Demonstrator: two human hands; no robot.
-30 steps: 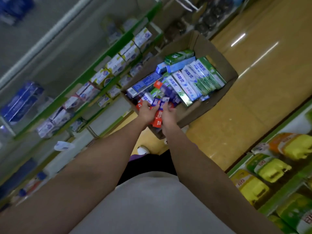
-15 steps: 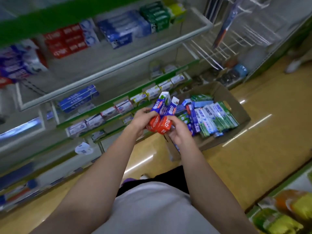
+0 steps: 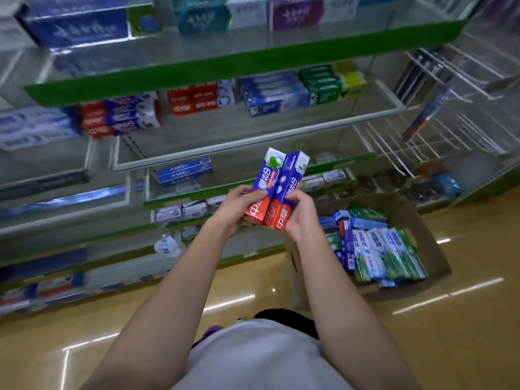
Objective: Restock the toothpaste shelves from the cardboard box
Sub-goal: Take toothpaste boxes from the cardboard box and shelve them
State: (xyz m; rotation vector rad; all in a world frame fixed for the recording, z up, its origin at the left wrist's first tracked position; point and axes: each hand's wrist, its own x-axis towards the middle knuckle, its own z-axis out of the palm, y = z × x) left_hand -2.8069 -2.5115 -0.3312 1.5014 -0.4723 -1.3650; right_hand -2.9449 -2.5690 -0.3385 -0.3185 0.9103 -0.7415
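Both hands, left hand [image 3: 237, 205] and right hand [image 3: 301, 213], fingers clamped on two toothpaste boxes [image 3: 277, 190], are now lifting them clear of the cardboard box [image 3: 416, 220] toward the shelves [image 3: 253, 136].

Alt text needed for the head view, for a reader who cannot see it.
Both hands, left and right, hold two red-and-blue toothpaste boxes up before the shelves. A cardboard box of more toothpaste sits on the floor to the right.

Dim indoor light, glare streaks on floor [image 3: 422, 327], blurred shelves [image 3: 197, 70], wide-angle edge warping
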